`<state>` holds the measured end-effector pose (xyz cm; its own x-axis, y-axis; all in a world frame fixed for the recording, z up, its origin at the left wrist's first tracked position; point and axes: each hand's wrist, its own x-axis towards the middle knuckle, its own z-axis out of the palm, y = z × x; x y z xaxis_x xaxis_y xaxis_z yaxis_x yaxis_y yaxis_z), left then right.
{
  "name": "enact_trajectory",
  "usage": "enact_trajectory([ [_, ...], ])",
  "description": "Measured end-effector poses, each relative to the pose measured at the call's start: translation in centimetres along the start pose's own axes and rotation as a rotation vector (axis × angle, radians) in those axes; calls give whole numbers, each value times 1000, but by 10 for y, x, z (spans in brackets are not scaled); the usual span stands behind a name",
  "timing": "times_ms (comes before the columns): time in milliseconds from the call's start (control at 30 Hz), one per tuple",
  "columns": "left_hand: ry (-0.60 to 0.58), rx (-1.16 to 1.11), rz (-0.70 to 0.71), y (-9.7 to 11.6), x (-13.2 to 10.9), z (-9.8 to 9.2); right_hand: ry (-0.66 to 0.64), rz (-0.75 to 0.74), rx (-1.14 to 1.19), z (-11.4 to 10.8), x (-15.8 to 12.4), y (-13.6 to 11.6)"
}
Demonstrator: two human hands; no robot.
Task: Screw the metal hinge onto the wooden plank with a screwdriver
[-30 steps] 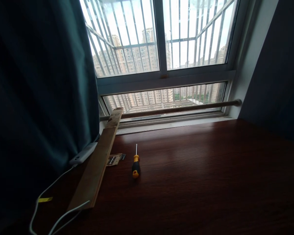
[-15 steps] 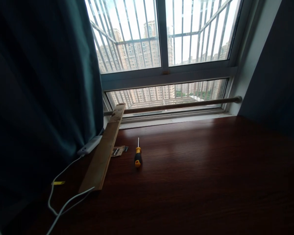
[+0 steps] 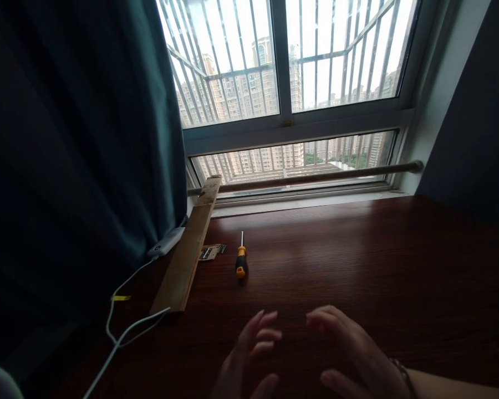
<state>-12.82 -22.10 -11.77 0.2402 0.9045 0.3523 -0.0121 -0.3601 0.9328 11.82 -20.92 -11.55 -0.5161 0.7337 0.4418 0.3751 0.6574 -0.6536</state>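
Observation:
My left hand [image 3: 249, 354] is over the near part of the dark wooden tabletop [image 3: 357, 266], fingers apart and holding nothing. Facing it from the right is my right hand [image 3: 353, 349], also open, its thumb away from the fingers and a bracelet on the wrist. A gap separates the two hands. Beyond them lies a yellow-and-black screwdriver [image 3: 241, 262], its shaft pointing to the window; neither hand touches it. To its left, a small card with dark pieces [image 3: 210, 252] lies partly under a wooden board [image 3: 183, 260].
A white power bank [image 3: 167, 243] with a white cable [image 3: 108, 360] sits between the board and a dark blue curtain [image 3: 108, 138]. A yellow strip [image 3: 121, 298] lies near the cable. At the back, a rail [image 3: 324, 178] crosses the barred window [image 3: 283, 66].
Both my hands have come into view from the bottom edge. The scene has shifted slightly right in the picture. The screwdriver, card and board lie as before.

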Motion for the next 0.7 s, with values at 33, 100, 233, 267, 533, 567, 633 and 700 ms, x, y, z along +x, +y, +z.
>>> enact_trajectory([
  [33,-85,-18,-55,-4,12,7,3,-28,30,0,9,3],
  [100,-194,-89,-162,-13,33,22,9,-53,90,1,20,9],
  [233,-248,-182,-159,-35,62,52,26,-63,217,5,25,28],
  [267,-261,-211,-133,-40,68,59,21,-57,241,5,25,33],
  [533,-299,-393,-50,-58,113,100,57,18,328,-10,41,56],
  [567,-324,-415,-29,-60,116,101,51,14,332,-13,42,57],
  [633,-380,-443,-8,-63,118,100,29,8,322,-17,42,60],
  [700,-420,-443,-9,-66,117,96,-12,11,294,-18,40,61],
])
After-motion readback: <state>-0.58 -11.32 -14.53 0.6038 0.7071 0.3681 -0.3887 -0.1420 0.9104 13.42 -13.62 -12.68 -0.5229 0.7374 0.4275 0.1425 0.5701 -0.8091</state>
